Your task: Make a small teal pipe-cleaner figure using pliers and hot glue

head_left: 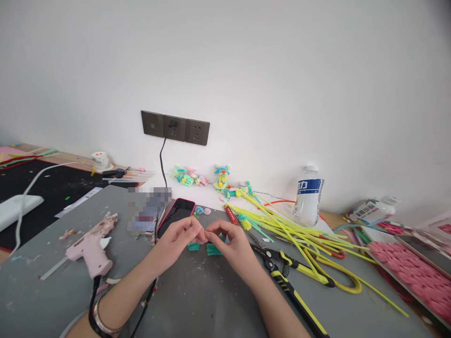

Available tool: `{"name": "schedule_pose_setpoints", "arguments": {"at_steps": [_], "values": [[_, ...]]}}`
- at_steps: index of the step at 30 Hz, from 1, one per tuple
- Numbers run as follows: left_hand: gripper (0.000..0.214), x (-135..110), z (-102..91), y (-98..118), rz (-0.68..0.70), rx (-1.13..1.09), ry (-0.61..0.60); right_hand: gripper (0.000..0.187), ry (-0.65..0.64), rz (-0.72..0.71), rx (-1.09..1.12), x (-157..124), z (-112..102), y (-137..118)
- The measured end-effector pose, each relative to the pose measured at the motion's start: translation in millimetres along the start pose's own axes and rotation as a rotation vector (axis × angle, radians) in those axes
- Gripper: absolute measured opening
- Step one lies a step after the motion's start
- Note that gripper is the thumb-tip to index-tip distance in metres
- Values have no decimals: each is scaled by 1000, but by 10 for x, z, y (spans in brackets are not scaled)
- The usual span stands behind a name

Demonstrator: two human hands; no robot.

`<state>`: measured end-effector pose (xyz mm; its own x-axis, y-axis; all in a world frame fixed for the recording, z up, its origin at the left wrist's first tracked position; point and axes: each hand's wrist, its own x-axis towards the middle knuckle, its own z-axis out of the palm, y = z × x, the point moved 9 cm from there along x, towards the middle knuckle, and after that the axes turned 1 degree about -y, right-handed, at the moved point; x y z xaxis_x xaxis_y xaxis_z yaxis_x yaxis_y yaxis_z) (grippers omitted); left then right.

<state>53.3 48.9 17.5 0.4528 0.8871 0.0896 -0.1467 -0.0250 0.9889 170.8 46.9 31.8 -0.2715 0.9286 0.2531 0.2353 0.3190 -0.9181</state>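
My left hand point(185, 234) and my right hand point(229, 239) meet over the middle of the grey mat, fingertips pinched together. Whatever lies between the fingertips is too small or too hidden to make out. Just below and behind my fingers are fuzzy teal pieces, one small teal piece point(193, 246) by my left hand and another teal piece point(213, 249) by my right thumb. My hands partly cover them. Behind my left hand lies a dark-screened phone point(180, 210) with a pink edge.
A pink glue gun point(90, 251) lies at left, its black cord near my left forearm. Yellow-and-black pliers point(282, 270) and yellow pipe cleaners point(292, 220) spread at right. Small pipe-cleaner figures point(221, 177) stand by the wall, with a white bottle point(306, 199) to their right.
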Motion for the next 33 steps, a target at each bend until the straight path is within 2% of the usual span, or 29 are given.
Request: {"name": "schedule_pose_setpoints", "arguments": {"at_steps": [3, 5, 10, 12, 14, 16, 18, 20, 21, 25, 28, 30, 33], "values": [[30, -5, -18, -17, -9, 37, 20, 16, 56, -27, -5, 4, -37, 4], [30, -7, -44, -7, 2, 40, 50, 15, 156, -41, 4, 2, -145, 12], [30, -7, -167, 49, 34, 61, 167, 18, 503, -37, 99, -65, -686, 91], [30, -17, -219, 93, 53, 145, 210, 19, 589, -22, 91, -92, -889, 133], [39, -23, -223, 127, 66, 238, 204, 20, 622, 14, 32, -103, -1020, 176], [49, -24, -199, 128, 63, 273, 175, 20, 545, 58, -58, -66, -1017, 214], [37, -23, -186, 111, 53, 215, 169, 18, 363, 98, -141, -3, -881, 265], [23, -17, -172, 80, 30, 69, 172, 16, 180, 122, -212, 28, -715, 322], [26, -13, -157, 61, 11, -20, 166, 15, 117, 128, -255, 28, -656, 348], [34, -10, -88, 5, -76, -283, 116, 15, -23, 146, -445, 5, -570, 435], [37, -16, -73, -19, -109, -357, 80, 19, -27, 138, -497, 3, -597, 414], [39, -15, -55, -33, -113, -386, 44, 24, 74, 108, -468, 11, -658, 321], [43, -12, 13, -36, -98, -391, -40, 31, 205, 54, -287, 6, -646, 156]]}}
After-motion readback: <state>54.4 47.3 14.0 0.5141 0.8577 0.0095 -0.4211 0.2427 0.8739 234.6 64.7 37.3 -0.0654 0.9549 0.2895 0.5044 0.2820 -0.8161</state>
